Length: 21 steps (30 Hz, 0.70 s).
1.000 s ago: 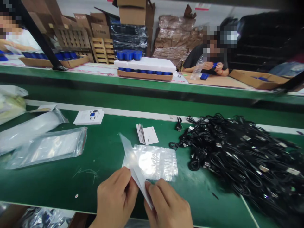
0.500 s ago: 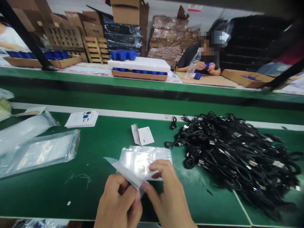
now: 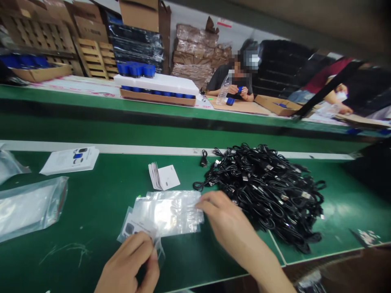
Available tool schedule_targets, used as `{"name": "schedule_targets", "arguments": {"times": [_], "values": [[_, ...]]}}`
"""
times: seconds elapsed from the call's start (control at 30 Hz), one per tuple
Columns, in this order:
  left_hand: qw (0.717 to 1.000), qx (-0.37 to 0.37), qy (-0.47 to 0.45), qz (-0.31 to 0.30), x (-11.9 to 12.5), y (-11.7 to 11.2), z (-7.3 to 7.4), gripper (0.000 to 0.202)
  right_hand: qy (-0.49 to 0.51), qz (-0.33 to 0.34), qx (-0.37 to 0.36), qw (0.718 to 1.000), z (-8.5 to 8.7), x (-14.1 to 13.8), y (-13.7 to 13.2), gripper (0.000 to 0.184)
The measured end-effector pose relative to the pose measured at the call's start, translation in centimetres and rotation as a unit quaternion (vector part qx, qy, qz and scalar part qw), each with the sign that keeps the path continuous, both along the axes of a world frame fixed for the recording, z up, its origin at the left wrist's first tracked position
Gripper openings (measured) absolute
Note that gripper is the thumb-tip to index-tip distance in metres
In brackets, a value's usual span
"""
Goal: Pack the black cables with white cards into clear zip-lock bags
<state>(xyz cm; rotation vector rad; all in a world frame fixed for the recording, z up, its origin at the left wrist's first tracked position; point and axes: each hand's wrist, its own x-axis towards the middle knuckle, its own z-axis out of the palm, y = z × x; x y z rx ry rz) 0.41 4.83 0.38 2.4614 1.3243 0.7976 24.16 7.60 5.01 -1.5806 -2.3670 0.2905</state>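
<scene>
The left hand point(image 3: 126, 264) was clenched in a pinch at the lower left corner of a clear zip bag point(image 3: 165, 213), closed on a printed leaflet point(image 3: 134, 228) and a fold of film. Whether the leaflet sat inside the film could not be told. The right hand point(image 3: 229, 219) lay across the bag's right end, its fingers point(image 3: 210, 201) spread on the film; any thumb grip beneath was hidden. That flat spread held the film smooth on the green bench top point(image 3: 91, 219), which suited careful work at the pinched corner.

Just beyond the bag lay one white card point(image 3: 169, 178) beside one fanned stack of papers point(image 3: 154, 176). To the bag's right sat one heap of black USB cables point(image 3: 259, 191), too tangled to count, with one loose coiled cable point(image 3: 204, 159) farther off. To its left lay two more clear bags point(image 3: 30, 207) and one white instruction sheet point(image 3: 69, 160). Far beyond the bag, one seated co-worker point(image 3: 227, 81) handled a small blue item point(image 3: 240, 89).
</scene>
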Motion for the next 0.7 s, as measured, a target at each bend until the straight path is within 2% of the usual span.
{"name": "schedule_targets", "arguments": {"times": [0.03, 0.1, 0.17, 0.23, 0.33, 0.4, 0.43, 0.47, 0.5, 0.57, 0.63, 0.67, 0.7], "values": [[1.000, -0.003, 0.011, 0.003, 0.1, 0.1, -0.1, 0.018, -0.082, -0.030, 0.049, 0.995, -0.1, 1.0, 0.1, 0.041], [1.000, 0.003, 0.019, 0.009, 0.5, 0.2, -0.1, 0.022, -0.199, -0.045, 0.109, 0.973, -0.6, 2.5, 0.3, 0.045], [1.000, 0.020, 0.017, 0.011, 0.8, 0.4, -0.1, 0.025, -0.245, -0.036, 0.138, 0.959, -1.1, 3.4, 0.3, 0.042], [0.999, 0.029, 0.018, 0.015, 1.1, 0.5, 0.0, 0.027, -0.235, -0.026, 0.156, 0.959, -1.5, 3.9, 0.4, 0.030], [0.999, 0.009, 0.032, 0.030, 1.2, 0.6, 0.1, 0.027, -0.090, -0.021, 0.157, 0.983, -1.8, 4.2, 0.8, 0.017], [0.999, -0.010, 0.032, 0.032, 1.1, 0.6, 0.0, 0.027, 0.090, -0.055, 0.112, 0.988, -1.9, 4.2, 1.1, 0.011], [0.999, -0.014, 0.026, 0.033, 1.1, 0.6, 0.0, 0.026, 0.192, -0.078, 0.073, 0.976, -1.9, 4.0, 1.3, 0.010], [0.999, -0.018, 0.021, 0.035, 1.0, 0.5, -0.1, 0.026, 0.293, -0.099, 0.029, 0.951, -1.9, 3.8, 1.5, 0.010], [0.999, -0.019, 0.015, 0.038, 1.0, 0.5, -0.1, 0.026, 0.389, -0.116, -0.011, 0.914, -1.9, 3.4, 1.6, 0.011], [0.999, -0.024, 0.012, 0.044, 1.1, 0.4, 0.0, 0.027, 0.545, -0.138, -0.094, 0.821, -1.9, 2.1, 1.5, 0.018], [0.998, -0.035, 0.009, 0.048, 1.1, 0.4, 0.1, 0.027, 0.626, -0.151, -0.169, 0.746, -2.1, 0.3, 0.8, 0.027], [0.998, -0.041, 0.006, 0.050, 1.2, 0.4, 0.2, 0.027, 0.638, -0.150, -0.216, 0.723, -2.2, -0.8, 0.2, 0.031], [0.997, -0.048, 0.001, 0.053, 1.2, 0.5, 0.3, 0.027, 0.634, -0.146, -0.264, 0.713, -2.5, -1.9, -0.6, 0.035]]}}
